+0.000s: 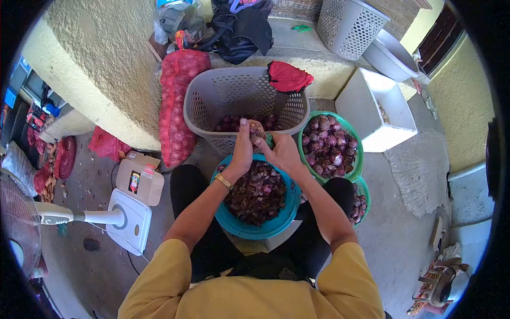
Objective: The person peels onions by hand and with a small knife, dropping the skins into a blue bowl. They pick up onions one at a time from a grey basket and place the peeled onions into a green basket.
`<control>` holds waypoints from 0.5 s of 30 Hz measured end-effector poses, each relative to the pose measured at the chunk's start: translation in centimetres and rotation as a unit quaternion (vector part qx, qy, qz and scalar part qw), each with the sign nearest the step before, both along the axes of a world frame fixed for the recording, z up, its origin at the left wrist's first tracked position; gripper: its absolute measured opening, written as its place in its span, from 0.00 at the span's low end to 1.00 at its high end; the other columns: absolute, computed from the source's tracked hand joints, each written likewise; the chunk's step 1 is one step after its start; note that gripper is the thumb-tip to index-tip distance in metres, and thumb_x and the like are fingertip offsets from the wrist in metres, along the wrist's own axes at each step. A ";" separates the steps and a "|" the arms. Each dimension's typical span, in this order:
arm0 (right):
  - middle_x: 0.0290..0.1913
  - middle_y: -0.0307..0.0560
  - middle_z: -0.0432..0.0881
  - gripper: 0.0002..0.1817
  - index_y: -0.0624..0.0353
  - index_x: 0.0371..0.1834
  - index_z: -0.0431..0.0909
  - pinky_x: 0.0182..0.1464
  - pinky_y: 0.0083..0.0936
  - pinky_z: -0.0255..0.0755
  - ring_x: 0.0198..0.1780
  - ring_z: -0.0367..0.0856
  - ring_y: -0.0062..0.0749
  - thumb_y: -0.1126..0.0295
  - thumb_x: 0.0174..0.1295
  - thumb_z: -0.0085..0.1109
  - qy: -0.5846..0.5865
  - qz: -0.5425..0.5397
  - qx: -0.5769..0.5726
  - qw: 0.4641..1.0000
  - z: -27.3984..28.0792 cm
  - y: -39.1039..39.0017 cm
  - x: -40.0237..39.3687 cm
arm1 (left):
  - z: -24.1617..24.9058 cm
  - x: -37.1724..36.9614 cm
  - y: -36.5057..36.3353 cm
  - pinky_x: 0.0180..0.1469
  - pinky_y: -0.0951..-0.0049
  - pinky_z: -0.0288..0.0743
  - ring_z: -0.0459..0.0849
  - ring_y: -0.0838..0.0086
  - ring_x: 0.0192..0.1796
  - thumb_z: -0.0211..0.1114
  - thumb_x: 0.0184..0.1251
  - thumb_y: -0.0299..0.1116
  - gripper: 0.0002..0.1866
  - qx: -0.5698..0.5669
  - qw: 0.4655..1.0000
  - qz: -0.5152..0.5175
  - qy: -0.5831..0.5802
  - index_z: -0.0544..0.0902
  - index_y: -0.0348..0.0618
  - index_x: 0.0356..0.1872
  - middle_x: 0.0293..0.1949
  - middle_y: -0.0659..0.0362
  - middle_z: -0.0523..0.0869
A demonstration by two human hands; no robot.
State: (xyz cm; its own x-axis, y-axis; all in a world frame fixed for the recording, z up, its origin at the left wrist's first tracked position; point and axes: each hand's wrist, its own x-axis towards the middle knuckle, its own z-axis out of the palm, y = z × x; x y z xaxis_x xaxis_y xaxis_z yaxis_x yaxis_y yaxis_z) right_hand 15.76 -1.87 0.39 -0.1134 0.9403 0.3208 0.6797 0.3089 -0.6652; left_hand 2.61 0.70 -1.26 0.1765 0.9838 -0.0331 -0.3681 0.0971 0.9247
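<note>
- Nearest me is the worker's mustard-yellow shirt [244, 300], with black-trousered knees spread around a blue basin [260, 233] of loose onion skins [255, 198].
- Past the basin, the left hand [243, 151] and right hand [282, 153] are together, close against the near side of a perforated grey basket [210, 90].
- Up between them sits what looks like a red onion [256, 129]; the left fingers close round it and the right thumb reaches to it.
- A scrap of green [270, 140] shows by the right hand; whether that hand grips it or wears it, I can't tell.
- I'd judge the onion light and firm, its flesh stiff but easily bruised. Dry, papery skin would likely slide and flake under the fingers.
- The surest hold, I'd say, is round the fat middle, thumb opposite fingers, leaving the neck and root ends free.
- Its long axis should run neck to root, but it looks nearly round and fingers cover much of it, so I can't say which way it points.
- More red onions [329, 146] fill a green basket [361, 157] on the right; a bulging red mesh sack [180, 106] stands at the far left.
</note>
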 end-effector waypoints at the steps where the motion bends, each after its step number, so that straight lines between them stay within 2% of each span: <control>1: 0.19 0.52 0.73 0.30 0.69 0.32 0.80 0.30 0.34 0.68 0.24 0.70 0.29 0.46 0.70 0.54 0.000 0.000 0.000 1.000 -0.2 0.0 -0.3 | 0.0 0.2 -0.1 0.32 0.81 0.65 0.71 0.84 0.31 0.37 0.78 0.62 0.30 0.003 0.999 0.040 -0.002 0.76 0.44 0.39 0.30 0.67 0.76; 3: 0.25 0.69 0.80 0.28 0.68 0.34 0.81 0.32 0.44 0.72 0.31 0.81 0.64 0.47 0.68 0.54 0.051 -0.015 0.016 0.998 -0.4 0.1 -0.9 | -0.4 0.4 0.0 0.33 0.80 0.66 0.71 0.83 0.31 0.37 0.79 0.61 0.30 0.033 0.997 0.066 0.016 0.76 0.43 0.40 0.30 0.66 0.76; 4: 0.25 0.69 0.80 0.28 0.68 0.34 0.81 0.32 0.44 0.72 0.31 0.81 0.64 0.47 0.68 0.54 0.051 -0.016 0.015 0.998 -0.8 0.0 -1.4 | -0.7 0.5 0.0 0.34 0.79 0.67 0.72 0.82 0.31 0.37 0.79 0.60 0.30 0.063 0.993 0.092 0.035 0.75 0.43 0.40 0.30 0.65 0.76; 6: 0.23 0.66 0.79 0.29 0.69 0.33 0.80 0.31 0.42 0.71 0.26 0.79 0.58 0.47 0.69 0.54 0.152 -0.024 -0.030 0.988 -1.7 -0.2 -2.0 | -0.6 0.8 -0.1 0.35 0.78 0.68 0.72 0.81 0.31 0.36 0.79 0.60 0.30 0.097 0.986 0.122 0.051 0.75 0.42 0.41 0.30 0.64 0.76; 7: 0.23 0.66 0.79 0.29 0.69 0.33 0.80 0.31 0.42 0.71 0.26 0.79 0.58 0.47 0.69 0.54 0.153 -0.023 -0.031 0.988 -1.9 -0.2 -2.0 | -0.4 0.8 -0.3 0.36 0.78 0.69 0.72 0.80 0.31 0.36 0.80 0.59 0.30 0.130 0.977 0.152 0.068 0.75 0.41 0.42 0.31 0.63 0.76; 9: 0.19 0.63 0.75 0.29 0.70 0.31 0.79 0.29 0.39 0.69 0.21 0.72 0.46 0.47 0.70 0.54 0.231 -0.003 -0.088 0.969 -2.2 0.0 -1.9 | -0.4 1.0 -0.2 0.37 0.77 0.69 0.73 0.80 0.31 0.36 0.80 0.59 0.29 0.164 0.970 0.160 0.083 0.74 0.42 0.42 0.31 0.63 0.76; 10: 0.19 0.63 0.75 0.29 0.70 0.31 0.79 0.29 0.39 0.69 0.21 0.72 0.46 0.47 0.70 0.54 0.232 -0.003 -0.088 0.969 -2.3 0.2 -1.7 | -0.4 1.0 -0.1 0.37 0.77 0.69 0.73 0.80 0.32 0.36 0.80 0.58 0.28 0.198 0.961 0.166 0.096 0.74 0.42 0.42 0.31 0.63 0.77; 11: 0.18 0.61 0.74 0.29 0.69 0.31 0.79 0.28 0.38 0.69 0.20 0.68 0.42 0.48 0.69 0.55 0.230 0.014 -0.089 0.969 -2.3 0.5 -1.1 | -0.4 1.0 0.1 0.37 0.77 0.69 0.73 0.80 0.32 0.36 0.80 0.58 0.28 0.199 0.961 0.165 0.097 0.74 0.42 0.42 0.31 0.63 0.77; 12: 0.17 0.59 0.73 0.28 0.69 0.30 0.79 0.28 0.37 0.68 0.20 0.64 0.37 0.48 0.69 0.55 0.228 0.032 -0.089 0.969 -2.3 1.0 -0.4 | -0.4 1.0 0.5 0.36 0.77 0.68 0.73 0.80 0.32 0.37 0.79 0.59 0.28 0.195 0.972 0.123 0.039 0.74 0.45 0.42 0.31 0.64 0.77; 13: 0.17 0.59 0.73 0.28 0.69 0.30 0.79 0.28 0.37 0.68 0.20 0.64 0.37 0.48 0.69 0.55 0.230 0.032 -0.089 0.969 -1.2 1.0 0.1 | 0.1 0.8 0.6 0.36 0.77 0.67 0.74 0.80 0.33 0.37 0.79 0.61 0.28 0.190 0.978 0.079 -0.018 0.74 0.47 0.41 0.32 0.64 0.78; 14: 0.17 0.58 0.74 0.28 0.68 0.29 0.79 0.28 0.37 0.68 0.19 0.65 0.39 0.48 0.69 0.56 0.162 0.052 -0.078 0.982 0.1 1.0 1.1 | 0.5 0.2 0.7 0.36 0.77 0.67 0.74 0.80 0.33 0.37 0.79 0.61 0.28 0.191 0.978 0.079 -0.017 0.74 0.47 0.41 0.32 0.64 0.78; 15: 0.17 0.58 0.74 0.27 0.67 0.29 0.79 0.28 0.38 0.68 0.19 0.66 0.41 0.48 0.68 0.57 0.093 0.073 -0.068 0.991 1.0 1.1 1.9 | 1.9 -0.7 0.3 0.35 0.78 0.66 0.73 0.81 0.33 0.37 0.78 0.62 0.27 0.044 0.997 -0.018 -0.055 0.73 0.50 0.41 0.33 0.66 0.77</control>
